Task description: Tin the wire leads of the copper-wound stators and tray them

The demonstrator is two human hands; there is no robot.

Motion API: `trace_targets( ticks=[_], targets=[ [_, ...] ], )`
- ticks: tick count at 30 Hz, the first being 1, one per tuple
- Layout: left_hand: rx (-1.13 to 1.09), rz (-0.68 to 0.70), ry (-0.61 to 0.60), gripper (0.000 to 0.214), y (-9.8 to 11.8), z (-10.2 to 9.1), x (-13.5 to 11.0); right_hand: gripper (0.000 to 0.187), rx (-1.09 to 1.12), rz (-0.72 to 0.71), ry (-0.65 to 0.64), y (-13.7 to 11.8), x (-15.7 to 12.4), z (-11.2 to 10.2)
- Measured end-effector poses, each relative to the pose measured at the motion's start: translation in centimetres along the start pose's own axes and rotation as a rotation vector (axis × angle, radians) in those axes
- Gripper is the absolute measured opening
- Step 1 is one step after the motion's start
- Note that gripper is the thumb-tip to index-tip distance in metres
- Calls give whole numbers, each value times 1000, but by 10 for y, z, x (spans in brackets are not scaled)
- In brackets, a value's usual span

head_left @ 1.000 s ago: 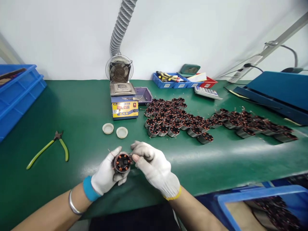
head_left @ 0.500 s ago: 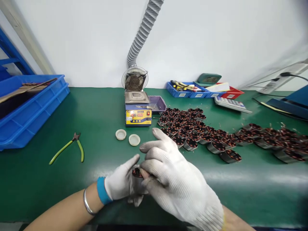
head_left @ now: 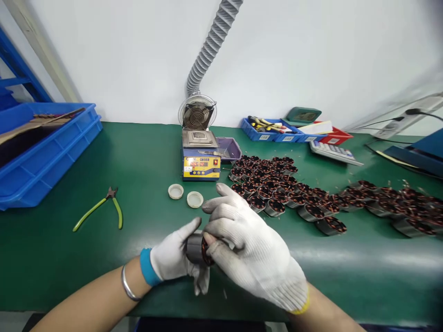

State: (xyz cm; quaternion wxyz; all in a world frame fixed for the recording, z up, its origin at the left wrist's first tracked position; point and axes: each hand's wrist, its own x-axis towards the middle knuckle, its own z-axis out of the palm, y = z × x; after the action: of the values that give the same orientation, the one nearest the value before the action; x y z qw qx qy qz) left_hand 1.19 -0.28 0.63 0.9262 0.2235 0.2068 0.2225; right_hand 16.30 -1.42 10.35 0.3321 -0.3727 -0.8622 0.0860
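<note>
Both hands wear white knit gloves and meet near the front edge of the green mat (head_left: 104, 258). My left hand (head_left: 173, 260) grips a small grey motor stator (head_left: 195, 249) with copper windings, lying on its side. My right hand (head_left: 249, 251) comes over it from the right, thumb and forefinger pinched at the stator's wound end; its other fingers are spread. What the pinch holds is too small to see.
A solder pot (head_left: 200, 159) with a fan and grey hose stands mid-table, two white caps (head_left: 185, 195) before it. Many stators (head_left: 277, 186) lie in a band to the right. Green-handled cutters (head_left: 98, 213) lie left, a blue crate (head_left: 44, 159) far left, parts bins (head_left: 277, 129) at back.
The stator has been turned from facing up at me to lying on its side. My right hand has moved over it. My view has shifted left and closer.
</note>
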Motion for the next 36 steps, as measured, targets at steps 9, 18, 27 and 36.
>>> trace_targets(
  ticks=[9,18,27,36],
  targets=[
    [-90,254,190,31,12,6,-11,15,578,587,699,37,-48,9],
    [-162,242,130,24,8,6,-11,23,87,315,299,23,-83,48],
    [-215,162,23,28,11,0,-10,19,14,94,288,25,-63,29],
    [-42,75,222,28,9,4,-8,12,-169,1,-14,11,-27,-6]
  ],
)
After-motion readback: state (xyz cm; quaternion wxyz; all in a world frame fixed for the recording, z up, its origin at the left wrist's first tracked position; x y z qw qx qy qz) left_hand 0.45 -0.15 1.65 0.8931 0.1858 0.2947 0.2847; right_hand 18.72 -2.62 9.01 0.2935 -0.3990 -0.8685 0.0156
